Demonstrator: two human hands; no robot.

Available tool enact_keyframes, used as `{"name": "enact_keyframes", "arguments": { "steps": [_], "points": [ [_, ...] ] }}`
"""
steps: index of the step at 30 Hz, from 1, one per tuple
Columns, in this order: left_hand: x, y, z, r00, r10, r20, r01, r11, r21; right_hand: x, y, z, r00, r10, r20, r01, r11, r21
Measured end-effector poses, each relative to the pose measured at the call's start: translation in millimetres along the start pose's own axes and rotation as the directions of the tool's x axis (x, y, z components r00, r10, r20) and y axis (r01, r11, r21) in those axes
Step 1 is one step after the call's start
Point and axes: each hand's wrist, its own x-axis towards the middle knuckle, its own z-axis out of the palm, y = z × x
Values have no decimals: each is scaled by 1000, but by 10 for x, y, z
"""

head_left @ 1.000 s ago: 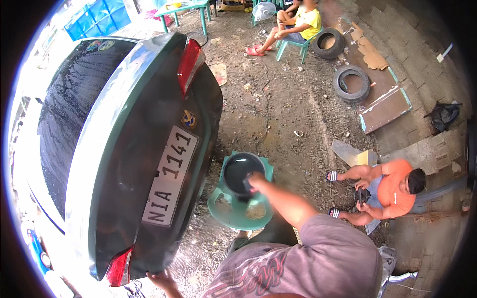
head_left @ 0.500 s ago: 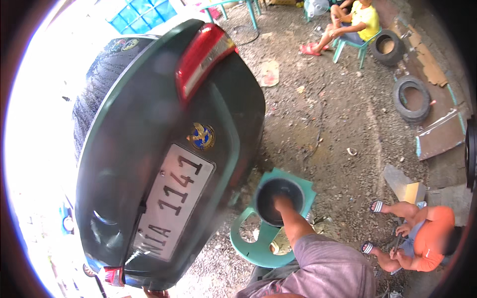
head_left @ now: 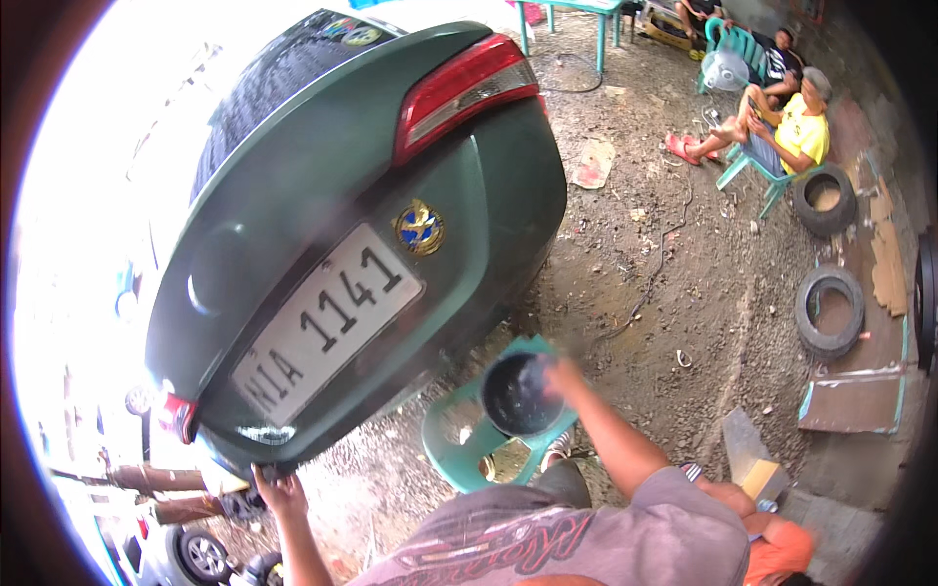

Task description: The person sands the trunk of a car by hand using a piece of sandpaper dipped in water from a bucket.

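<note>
Your right hand [head_left: 565, 373] blurred at rim of dark bucket [head_left: 520, 394] on green plastic chair [head_left: 459, 444]; finger closure can't be told. Left hand [head_left: 278, 491] grips lower edge of green car bumper [head_left: 322, 430], fingers curled. Risk: bucket tips off chair, spills, if pulled sideways.

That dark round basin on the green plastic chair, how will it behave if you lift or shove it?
The dark basin looks rigid, probably light plastic when empty. The right hand is at its rim; a one-sided lift would likely tilt it. Its contents are too blurred to tell. A shove could slide it off the green plastic chair.
</note>
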Motion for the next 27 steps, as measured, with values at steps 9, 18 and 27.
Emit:
{"name": "enact_keyframes", "arguments": {
  "steps": [9,18,27],
  "points": [
    [88,-31,-76,1000,9,5,-9,999,31,-1198,-3372,-354,60,-992,107,812,-14,-584],
    [-24,-88,-93,998,6,56,-7,1000,14,-819,-3898,306,73,-788,611,494,-504,-709],
    [-142,-87,43,998,-4,60,6,999,-35,-649,-4225,502,285,-842,459,387,-337,-858]
  ]
}}
